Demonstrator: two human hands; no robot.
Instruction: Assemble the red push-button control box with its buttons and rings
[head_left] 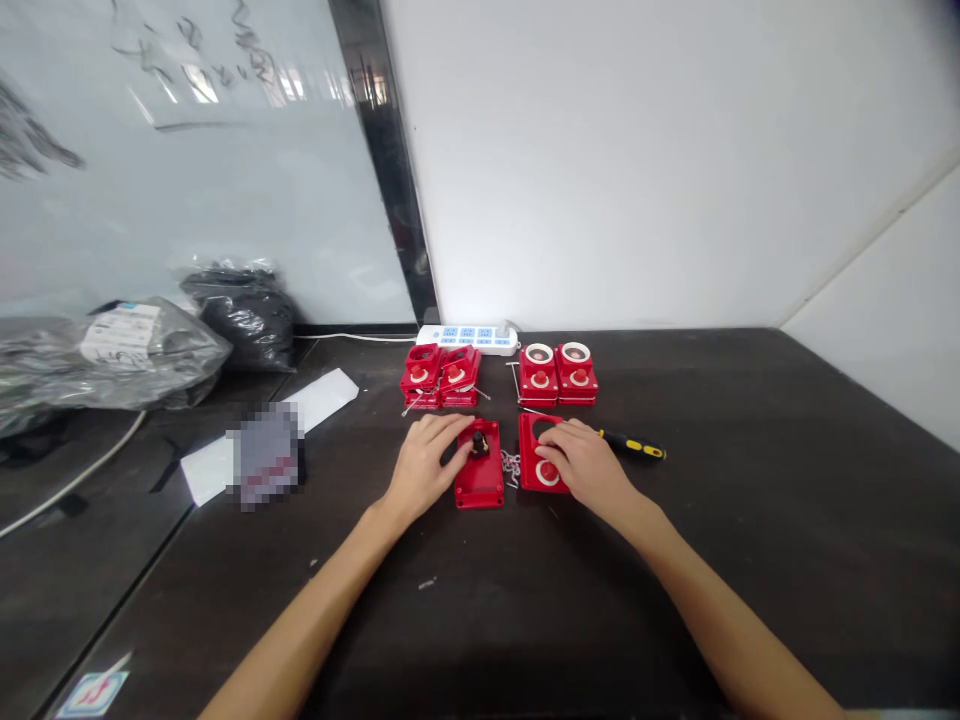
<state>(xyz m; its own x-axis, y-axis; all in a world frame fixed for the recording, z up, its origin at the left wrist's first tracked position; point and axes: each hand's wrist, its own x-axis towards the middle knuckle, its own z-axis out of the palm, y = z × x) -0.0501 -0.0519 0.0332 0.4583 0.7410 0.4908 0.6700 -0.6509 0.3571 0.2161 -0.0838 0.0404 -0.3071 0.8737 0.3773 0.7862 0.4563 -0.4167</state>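
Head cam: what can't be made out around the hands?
Head view:
Red housing: left part hidden by the left hand.
Red cover plate: right part hidden by the right hand.
Pixelated patch: blurred, contents unknown.
Small metal bits: too small to identify.
Bag label: too small to read.

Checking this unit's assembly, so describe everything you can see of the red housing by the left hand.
The red housing is a rectangular box of what looks like glossy plastic, lying flat on the dark table, its long side running away from the viewer. A black knob with a small yellow mark stands up near its far end. The left hand's fingers reach over its far left corner beside the knob. Small metal bits lie just to its right.
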